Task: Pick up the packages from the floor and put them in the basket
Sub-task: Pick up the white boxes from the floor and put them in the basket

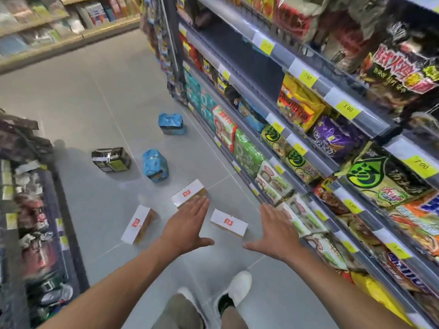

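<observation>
Several packages lie on the grey floor tiles of a shop aisle. Nearest are three white packs with red labels: one (139, 224) to the left, one (188, 193) partly under my left fingertips in the view, and one (228, 222) between my hands. Farther off lie a blue pack (155, 165), a second blue pack (171, 123) and a black pack (111, 159). My left hand (187, 224) and my right hand (275, 227) are stretched out flat above the floor, fingers straight, holding nothing. No basket is in view.
Stocked shelves (308, 143) with yellow price tags run along the right of the aisle. A lower rack (35, 210) of dark packets stands on the left. More shelving (59, 39) crosses the far end. My white shoes (235, 290) stand on the tiles below my arms.
</observation>
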Available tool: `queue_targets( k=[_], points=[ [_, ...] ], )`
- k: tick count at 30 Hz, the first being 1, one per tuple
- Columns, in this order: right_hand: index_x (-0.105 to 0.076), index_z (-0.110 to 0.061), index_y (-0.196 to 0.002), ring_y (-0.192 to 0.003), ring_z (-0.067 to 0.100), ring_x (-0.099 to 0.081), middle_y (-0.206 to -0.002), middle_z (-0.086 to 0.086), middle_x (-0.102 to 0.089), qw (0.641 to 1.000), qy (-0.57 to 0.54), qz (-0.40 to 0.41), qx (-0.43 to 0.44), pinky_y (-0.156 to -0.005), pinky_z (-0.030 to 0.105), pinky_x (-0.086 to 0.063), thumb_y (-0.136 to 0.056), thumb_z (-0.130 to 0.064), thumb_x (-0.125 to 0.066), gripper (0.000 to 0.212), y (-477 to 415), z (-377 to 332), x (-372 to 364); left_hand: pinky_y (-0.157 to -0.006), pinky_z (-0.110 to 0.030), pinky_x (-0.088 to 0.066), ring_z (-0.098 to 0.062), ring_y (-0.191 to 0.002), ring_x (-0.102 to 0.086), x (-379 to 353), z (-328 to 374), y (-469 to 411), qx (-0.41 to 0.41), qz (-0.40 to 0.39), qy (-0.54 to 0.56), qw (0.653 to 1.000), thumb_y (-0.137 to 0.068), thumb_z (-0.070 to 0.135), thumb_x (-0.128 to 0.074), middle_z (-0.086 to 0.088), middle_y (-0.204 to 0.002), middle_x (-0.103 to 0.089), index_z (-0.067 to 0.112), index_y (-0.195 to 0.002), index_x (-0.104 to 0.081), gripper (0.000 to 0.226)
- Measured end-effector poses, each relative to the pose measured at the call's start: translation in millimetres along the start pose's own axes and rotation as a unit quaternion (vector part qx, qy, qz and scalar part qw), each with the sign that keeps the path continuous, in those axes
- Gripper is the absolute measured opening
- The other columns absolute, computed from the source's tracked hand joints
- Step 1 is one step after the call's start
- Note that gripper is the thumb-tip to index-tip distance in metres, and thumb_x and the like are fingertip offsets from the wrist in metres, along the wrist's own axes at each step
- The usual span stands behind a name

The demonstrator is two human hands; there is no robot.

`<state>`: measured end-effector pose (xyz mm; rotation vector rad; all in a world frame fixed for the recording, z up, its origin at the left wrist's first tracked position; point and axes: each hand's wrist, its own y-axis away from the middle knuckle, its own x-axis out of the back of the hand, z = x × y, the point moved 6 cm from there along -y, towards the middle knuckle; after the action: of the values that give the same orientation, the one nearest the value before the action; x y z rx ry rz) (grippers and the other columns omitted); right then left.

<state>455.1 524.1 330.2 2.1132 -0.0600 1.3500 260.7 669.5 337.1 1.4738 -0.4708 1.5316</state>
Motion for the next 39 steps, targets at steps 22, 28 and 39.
queue_targets(
  k=[22, 28, 39],
  points=[
    [-0.025, -0.017, -0.154, -0.151, 0.022, -0.027, -0.159, 0.001, -0.033, 0.995, -0.002, -0.045, -0.085, -0.126, 0.048, -0.016, -0.064, -0.08, -0.074, 0.121, -208, 69, -227, -0.125, -0.036, 0.002, -0.024, -0.157, 0.007, -256, -87, -201, -0.106, -0.172, -0.098, 0.974, -0.089, 0.069, -0.059, -0.007, -0.171, 0.007, 0.01, -0.162, 0.008, 0.115],
    [-0.016, -0.013, -0.159, -0.157, 0.022, -0.016, -0.168, 0.004, -0.021, 0.993, 0.0, -0.061, -0.104, -0.126, 0.054, -0.014, -0.068, -0.076, -0.077, 0.126, -289, 110, -335, -0.128, -0.037, 0.0, -0.023, -0.157, 0.008, -375, -116, -268, -0.123, -0.184, -0.119, 0.968, -0.09, 0.066, -0.059, -0.007, -0.171, 0.008, 0.009, -0.162, 0.008, 0.113],
    [-0.001, -0.014, -0.162, -0.159, 0.022, -0.004, -0.172, 0.004, -0.008, 0.991, 0.012, -0.083, -0.102, -0.126, 0.059, -0.012, -0.071, -0.065, -0.081, 0.132, -401, 158, -499, -0.125, -0.036, 0.0, -0.024, -0.158, 0.005, -549, -143, -353, -0.133, -0.184, -0.137, 0.964, -0.089, 0.061, -0.066, -0.007, -0.171, 0.007, 0.01, -0.162, 0.009, 0.116]
  ],
)
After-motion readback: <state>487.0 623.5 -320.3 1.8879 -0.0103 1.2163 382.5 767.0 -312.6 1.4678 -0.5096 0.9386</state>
